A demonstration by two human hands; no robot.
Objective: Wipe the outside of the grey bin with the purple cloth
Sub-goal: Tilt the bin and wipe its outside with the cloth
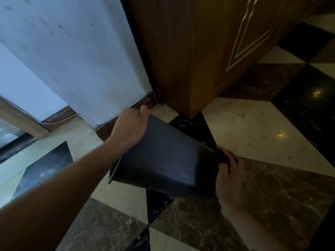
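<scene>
Gripping tilted grey bin (163,156): left hand (129,127); purple cloth (222,156) under right hand (229,178).

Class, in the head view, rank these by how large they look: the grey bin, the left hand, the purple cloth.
1. grey bin, clearly largest.
2. left hand, on the bin's far end.
3. purple cloth, smallest; the right hand hides most of it, so its true size is unclear.

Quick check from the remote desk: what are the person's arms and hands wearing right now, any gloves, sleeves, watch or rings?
Both are bare. The left hand has no glove, and its forearm shows no sleeve, watch or band up to the frame edge. The right hand is also ungloved, with a bare wrist and forearm. No rings are visible on the fingers that show, though the picture is dim and slightly blurred.
</scene>
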